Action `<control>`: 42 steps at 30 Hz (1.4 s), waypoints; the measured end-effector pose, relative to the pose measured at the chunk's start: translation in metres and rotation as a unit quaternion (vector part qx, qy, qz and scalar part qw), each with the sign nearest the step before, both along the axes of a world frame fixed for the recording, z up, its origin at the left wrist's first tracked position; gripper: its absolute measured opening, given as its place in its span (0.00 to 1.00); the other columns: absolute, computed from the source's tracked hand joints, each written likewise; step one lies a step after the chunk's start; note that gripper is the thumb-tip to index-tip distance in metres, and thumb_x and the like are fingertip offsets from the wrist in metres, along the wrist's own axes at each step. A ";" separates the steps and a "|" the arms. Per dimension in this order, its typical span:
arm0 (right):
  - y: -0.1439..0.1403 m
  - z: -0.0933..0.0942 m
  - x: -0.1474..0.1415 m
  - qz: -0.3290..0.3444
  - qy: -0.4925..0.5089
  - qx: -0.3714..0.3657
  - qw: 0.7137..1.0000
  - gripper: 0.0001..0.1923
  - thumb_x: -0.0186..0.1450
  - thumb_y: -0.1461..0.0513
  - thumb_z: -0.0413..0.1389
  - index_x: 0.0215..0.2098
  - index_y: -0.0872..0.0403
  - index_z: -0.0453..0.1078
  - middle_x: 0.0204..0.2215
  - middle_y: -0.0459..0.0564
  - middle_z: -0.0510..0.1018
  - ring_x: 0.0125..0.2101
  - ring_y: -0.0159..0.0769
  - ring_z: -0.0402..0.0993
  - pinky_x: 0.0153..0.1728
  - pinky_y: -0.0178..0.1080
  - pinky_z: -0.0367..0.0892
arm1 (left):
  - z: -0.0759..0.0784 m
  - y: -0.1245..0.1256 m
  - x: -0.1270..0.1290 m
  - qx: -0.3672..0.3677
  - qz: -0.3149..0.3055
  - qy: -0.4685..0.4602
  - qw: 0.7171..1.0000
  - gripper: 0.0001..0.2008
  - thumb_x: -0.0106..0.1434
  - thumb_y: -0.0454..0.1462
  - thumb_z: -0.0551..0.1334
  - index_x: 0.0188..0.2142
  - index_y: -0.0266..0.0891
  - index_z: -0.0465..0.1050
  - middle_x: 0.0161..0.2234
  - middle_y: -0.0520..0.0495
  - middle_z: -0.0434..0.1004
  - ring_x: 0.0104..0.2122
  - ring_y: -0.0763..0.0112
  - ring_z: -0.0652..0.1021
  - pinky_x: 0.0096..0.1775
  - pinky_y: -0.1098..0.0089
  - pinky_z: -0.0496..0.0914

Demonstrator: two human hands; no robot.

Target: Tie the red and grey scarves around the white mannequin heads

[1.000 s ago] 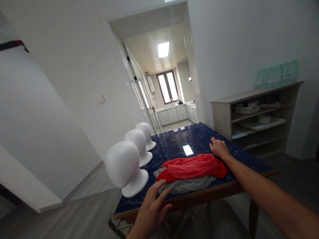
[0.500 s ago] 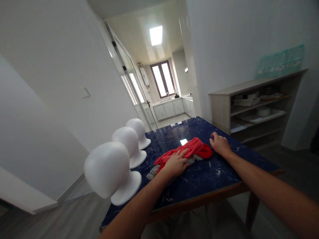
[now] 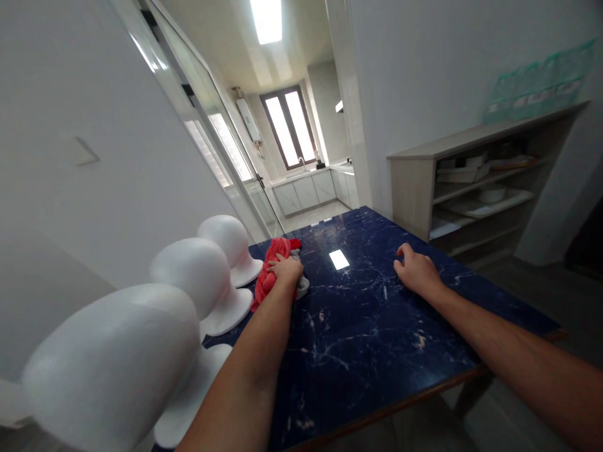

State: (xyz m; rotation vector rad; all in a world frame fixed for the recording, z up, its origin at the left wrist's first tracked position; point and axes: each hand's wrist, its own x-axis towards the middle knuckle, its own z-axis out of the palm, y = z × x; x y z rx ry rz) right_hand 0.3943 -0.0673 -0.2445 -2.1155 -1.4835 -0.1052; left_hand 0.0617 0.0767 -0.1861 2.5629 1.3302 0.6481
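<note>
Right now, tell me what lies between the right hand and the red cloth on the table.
Head view: only bare blue marble table with a lamp reflection lies between the right hand and the red cloth.

The room was bright; a ceiling panel at upper centre glared, reflecting on the glossy tabletop. Frame edges stretched, lower left blurred.
</note>
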 end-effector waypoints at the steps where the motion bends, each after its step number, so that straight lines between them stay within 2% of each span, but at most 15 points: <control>1: 0.000 0.000 0.000 0.001 -0.002 0.000 1.000 0.10 0.73 0.59 0.52 0.51 0.52 0.65 0.36 0.53 0.84 0.39 0.48 0.81 0.41 0.42 0.60 | 0.000 0.003 0.000 0.001 0.001 -0.001 1.000 0.17 0.75 0.40 0.64 0.59 0.36 0.72 0.59 0.39 0.74 0.52 0.59 0.79 0.54 0.54 0.76; 4: 0.000 0.000 0.001 0.002 -0.008 -0.004 1.000 0.10 0.73 0.59 0.52 0.51 0.52 0.65 0.36 0.53 0.84 0.40 0.48 0.81 0.41 0.42 0.60 | 0.001 0.003 0.002 0.005 0.008 -0.001 1.000 0.20 0.74 0.41 0.65 0.61 0.35 0.71 0.59 0.38 0.74 0.52 0.59 0.79 0.53 0.52 0.76; 7: 0.000 0.001 0.001 -0.002 -0.011 -0.013 1.000 0.10 0.73 0.59 0.53 0.51 0.52 0.66 0.37 0.54 0.84 0.40 0.48 0.81 0.41 0.42 0.60 | -0.003 -0.015 0.007 0.010 0.015 0.002 1.000 0.21 0.73 0.44 0.66 0.61 0.37 0.72 0.58 0.39 0.75 0.51 0.58 0.79 0.51 0.52 0.78; 10: -0.001 0.004 -0.001 0.001 -0.025 -0.018 1.000 0.09 0.73 0.59 0.52 0.50 0.52 0.66 0.38 0.55 0.84 0.41 0.48 0.81 0.42 0.42 0.60 | -0.017 -0.052 0.014 0.015 0.018 0.006 1.000 0.21 0.73 0.45 0.65 0.61 0.39 0.73 0.63 0.36 0.73 0.59 0.52 0.76 0.58 0.48 0.73; 12: -0.002 0.006 -0.003 0.005 -0.040 -0.019 0.999 0.08 0.74 0.60 0.51 0.49 0.52 0.67 0.39 0.55 0.84 0.42 0.47 0.81 0.43 0.42 0.60 | -0.031 -0.084 0.016 0.012 0.016 0.017 1.000 0.22 0.74 0.47 0.62 0.62 0.41 0.75 0.70 0.34 0.66 0.68 0.44 0.67 0.67 0.44 0.62; 14: -0.005 0.008 -0.006 0.012 -0.061 -0.019 0.998 0.07 0.74 0.60 0.51 0.48 0.52 0.67 0.40 0.55 0.84 0.43 0.47 0.80 0.44 0.43 0.60 | -0.046 -0.115 0.010 -0.010 0.001 0.048 0.999 0.27 0.75 0.50 0.57 0.66 0.40 0.72 0.74 0.34 0.59 0.74 0.40 0.58 0.71 0.42 0.53; 17: -0.010 0.010 -0.012 0.030 -0.111 -0.024 0.993 0.08 0.75 0.60 0.50 0.48 0.54 0.68 0.42 0.57 0.83 0.45 0.47 0.79 0.46 0.43 0.60 | -0.060 -0.149 -0.009 -0.045 -0.047 0.082 0.995 0.33 0.76 0.53 0.52 0.73 0.41 0.62 0.76 0.37 0.52 0.76 0.44 0.52 0.73 0.44 0.49; 19: -0.016 0.011 -0.018 0.038 -0.154 -0.022 0.987 0.10 0.76 0.59 0.49 0.48 0.55 0.69 0.44 0.59 0.82 0.47 0.48 0.77 0.48 0.44 0.61 | -0.063 -0.161 -0.021 -0.045 -0.069 0.084 0.993 0.34 0.76 0.54 0.50 0.75 0.43 0.58 0.77 0.40 0.50 0.76 0.49 0.51 0.73 0.48 0.48; 24: -0.037 0.014 -0.033 0.030 -0.209 -0.012 0.977 0.18 0.78 0.55 0.45 0.50 0.57 0.73 0.51 0.63 0.79 0.54 0.52 0.72 0.53 0.47 0.62 | -0.057 -0.170 -0.030 -0.034 -0.053 0.076 0.995 0.33 0.76 0.54 0.49 0.74 0.43 0.60 0.77 0.42 0.52 0.76 0.54 0.53 0.74 0.51 0.47; 27: -0.046 0.012 -0.039 0.013 -0.179 -0.042 0.983 0.24 0.78 0.51 0.44 0.57 0.54 0.75 0.60 0.64 0.75 0.61 0.57 0.68 0.59 0.53 0.61 | -0.053 -0.171 -0.028 -0.043 -0.046 0.059 0.996 0.33 0.76 0.54 0.50 0.73 0.43 0.62 0.76 0.42 0.54 0.76 0.54 0.55 0.74 0.51 0.48; 30: -0.043 0.006 -0.038 -0.012 -0.117 -0.087 0.989 0.30 0.78 0.48 0.42 0.67 0.51 0.71 0.68 0.65 0.67 0.67 0.64 0.62 0.62 0.63 0.57 | -0.054 -0.168 -0.028 -0.050 -0.041 0.034 0.997 0.32 0.76 0.54 0.50 0.72 0.44 0.66 0.75 0.42 0.57 0.75 0.54 0.57 0.74 0.50 0.49; 33: -0.034 -0.001 -0.033 -0.020 -0.087 -0.111 0.990 0.32 0.77 0.47 0.40 0.70 0.50 0.68 0.69 0.66 0.67 0.67 0.66 0.61 0.62 0.66 0.56 | -0.057 -0.163 -0.029 -0.050 -0.035 0.017 0.998 0.30 0.76 0.54 0.50 0.70 0.47 0.69 0.74 0.44 0.60 0.74 0.54 0.59 0.73 0.49 0.51; 42: -0.024 -0.008 -0.030 -0.031 -0.093 -0.113 0.989 0.32 0.78 0.48 0.39 0.70 0.50 0.69 0.67 0.64 0.69 0.64 0.62 0.64 0.61 0.63 0.58 | -0.055 -0.168 -0.029 -0.047 -0.028 0.013 0.998 0.29 0.77 0.53 0.49 0.70 0.46 0.70 0.73 0.46 0.60 0.74 0.55 0.60 0.73 0.52 0.52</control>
